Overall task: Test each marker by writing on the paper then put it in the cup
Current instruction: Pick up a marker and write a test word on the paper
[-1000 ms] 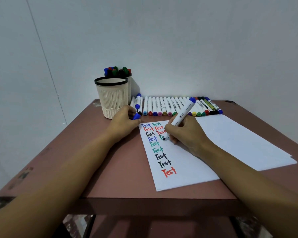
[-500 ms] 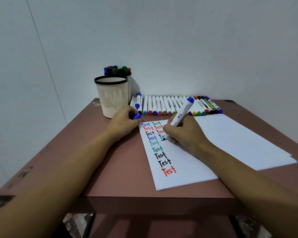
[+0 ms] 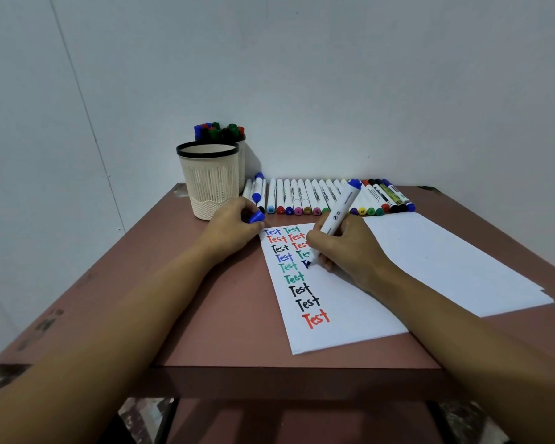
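My right hand (image 3: 343, 248) grips a white marker with a blue end (image 3: 338, 213), tip down on the paper (image 3: 340, 302), where a dark letter sits beside rows of coloured "Test" words. A blue marker cap (image 3: 256, 216) is held in my left hand (image 3: 229, 227), which rests at the paper's top left corner. Just behind that hand stands a cream cup with a black rim (image 3: 207, 179); its inside is hidden. Along the back of the table lies a row of markers (image 3: 318, 200).
A second cup (image 3: 241, 155) full of markers stands behind the cream one, against the wall. More white sheets (image 3: 462, 261) lie to the right of the written paper. The brown table's front edge (image 3: 269, 373) is near me.
The marker tip has moved slightly down and right while writing a new dark letter in the second column. My left hand has stayed in place with the cap.
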Available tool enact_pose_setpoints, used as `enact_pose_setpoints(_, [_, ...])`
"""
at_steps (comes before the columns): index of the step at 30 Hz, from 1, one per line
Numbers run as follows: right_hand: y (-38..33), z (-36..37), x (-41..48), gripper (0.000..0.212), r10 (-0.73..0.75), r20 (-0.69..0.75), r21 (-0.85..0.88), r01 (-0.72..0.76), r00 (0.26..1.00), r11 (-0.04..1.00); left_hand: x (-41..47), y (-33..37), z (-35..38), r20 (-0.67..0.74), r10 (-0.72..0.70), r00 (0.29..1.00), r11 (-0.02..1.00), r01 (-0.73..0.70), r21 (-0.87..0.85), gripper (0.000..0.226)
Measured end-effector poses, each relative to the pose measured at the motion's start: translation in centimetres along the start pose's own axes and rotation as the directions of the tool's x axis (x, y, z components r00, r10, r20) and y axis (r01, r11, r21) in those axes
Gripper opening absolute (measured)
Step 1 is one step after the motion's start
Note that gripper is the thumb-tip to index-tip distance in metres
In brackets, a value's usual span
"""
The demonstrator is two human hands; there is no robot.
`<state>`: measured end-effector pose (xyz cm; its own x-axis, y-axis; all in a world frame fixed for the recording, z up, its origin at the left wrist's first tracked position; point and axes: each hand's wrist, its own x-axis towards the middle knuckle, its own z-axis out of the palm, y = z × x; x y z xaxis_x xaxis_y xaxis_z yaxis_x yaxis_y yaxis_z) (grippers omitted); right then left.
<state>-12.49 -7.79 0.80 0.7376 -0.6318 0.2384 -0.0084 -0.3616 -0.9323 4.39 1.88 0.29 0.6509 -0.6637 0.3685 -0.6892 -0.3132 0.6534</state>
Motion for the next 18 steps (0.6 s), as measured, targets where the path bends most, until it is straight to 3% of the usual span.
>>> enact_pose_setpoints(3, [0.06, -0.17, 0.04, 0.024, 0.002, -0.051, 0.074, 0.002, 0.999, 0.997, 0.03, 0.00, 0.03, 0.001, 0.003, 1.000, 1.000, -0.003, 0.008, 0.024])
enact_pose_setpoints(8, [0.57, 0.15, 0.23, 0.015, -0.015, -0.051, -0.045, 0.013, 0.999, 0.999, 0.00, 0.06, 0.01, 0.005, 0.001, 1.000, 1.000, -0.001, 0.012, 0.024])
enact_pose_setpoints(18, [0.66, -0.01, 0.35, 0.019, -0.012, -0.039, -0.040, 0.010, 0.999, 0.999, -0.02, 0.08, -0.03, 0.011, 0.008, 1.000, 1.000, -0.009, 0.029, 0.024])
